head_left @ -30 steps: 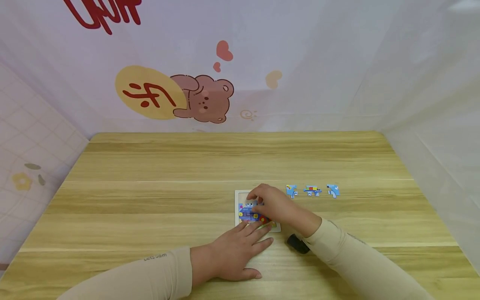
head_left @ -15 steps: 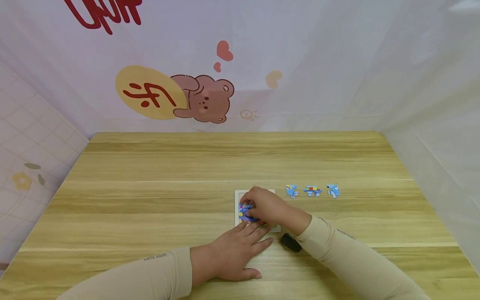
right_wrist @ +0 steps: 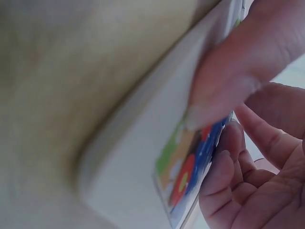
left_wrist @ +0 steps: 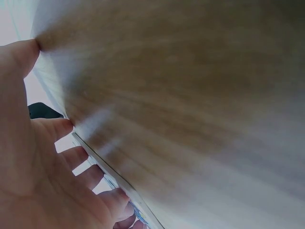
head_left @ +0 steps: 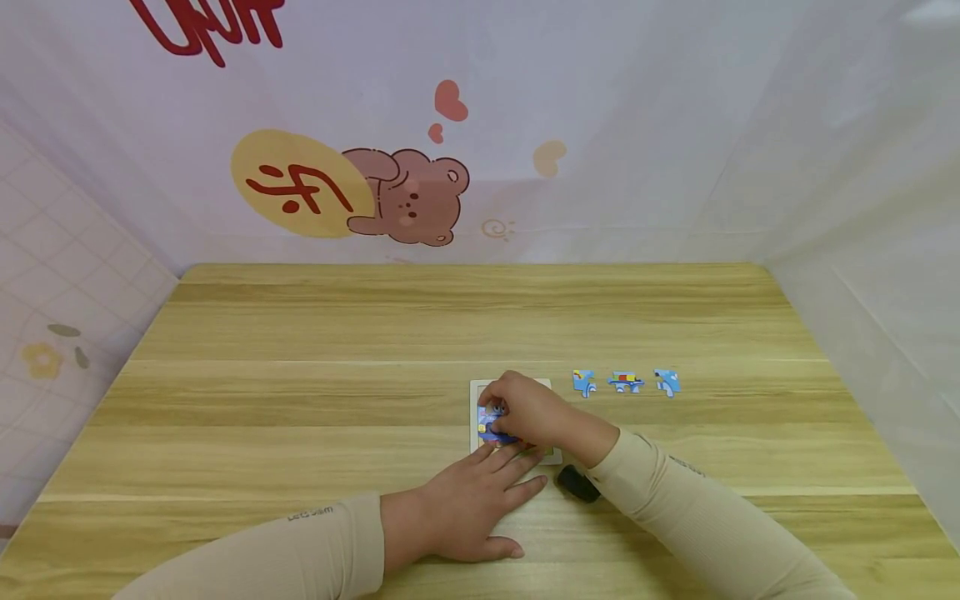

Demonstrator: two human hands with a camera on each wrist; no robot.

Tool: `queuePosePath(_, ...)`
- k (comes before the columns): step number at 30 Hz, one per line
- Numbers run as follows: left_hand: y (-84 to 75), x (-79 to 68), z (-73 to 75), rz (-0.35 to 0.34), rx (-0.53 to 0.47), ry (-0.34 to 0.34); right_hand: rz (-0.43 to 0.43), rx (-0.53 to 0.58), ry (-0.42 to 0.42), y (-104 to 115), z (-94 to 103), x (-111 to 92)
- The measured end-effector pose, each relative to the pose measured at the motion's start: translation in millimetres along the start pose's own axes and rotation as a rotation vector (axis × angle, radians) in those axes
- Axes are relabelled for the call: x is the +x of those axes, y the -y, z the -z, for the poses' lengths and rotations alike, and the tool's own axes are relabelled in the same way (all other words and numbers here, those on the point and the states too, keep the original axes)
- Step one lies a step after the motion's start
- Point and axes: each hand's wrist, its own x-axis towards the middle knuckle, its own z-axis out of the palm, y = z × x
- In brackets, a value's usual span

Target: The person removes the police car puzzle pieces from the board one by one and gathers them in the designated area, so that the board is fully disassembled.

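A small jigsaw board (head_left: 474, 417) with a pale frame lies at the front middle of the table, partly filled with colourful pieces. My left hand (head_left: 468, 508) lies flat with fingers spread, its fingertips over the board's near edge. From the right my right hand (head_left: 543, 417) reaches across the board, fingers curled down. Its thumb and index finger pinch a blue puzzle piece (head_left: 485, 425) at the board's left side. In the right wrist view the pale frame (right_wrist: 128, 162) shows, with a red and yellow round print (right_wrist: 183, 181) below the fingers. My right hand hides much of the picture.
Three loose puzzle pieces lie in a row right of the board: one left (head_left: 583, 382), one middle (head_left: 625, 382), one right (head_left: 667, 382). A black device (head_left: 577, 483) sits under the right wrist. Behind the wooden table (head_left: 337, 333) hangs a printed curtain (head_left: 637, 125).
My right hand has shifted left across the board, bringing its thumb and index finger to the left-side piece. That piece now looks paler at its upper left. My left hand has stayed put.
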Motion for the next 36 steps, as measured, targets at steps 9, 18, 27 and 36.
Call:
queuePosePath(9, 0.6, 0.3, 1.5, -0.001, -0.019, 0.012, 0.002, 0.022, -0.018, 1.3, -0.1, 0.4)
queuePosePath(18, -0.2, 0.6, 1.8, 0.003, -0.010, 0.012, 0.009, 0.097, -0.013, 0.0, 0.7, 0.7)
queuePosePath(27, -0.9, 0.5, 1.7, 0.008, -0.008, 0.015, 0.034, 0.183, 0.014, -4.8, 2.8, -0.6)
queuePosePath(36, -0.4, 1.3, 0.9, 0.010, -0.037, 0.027, 0.059, 0.203, -0.021, -12.6, 10.4, -5.0)
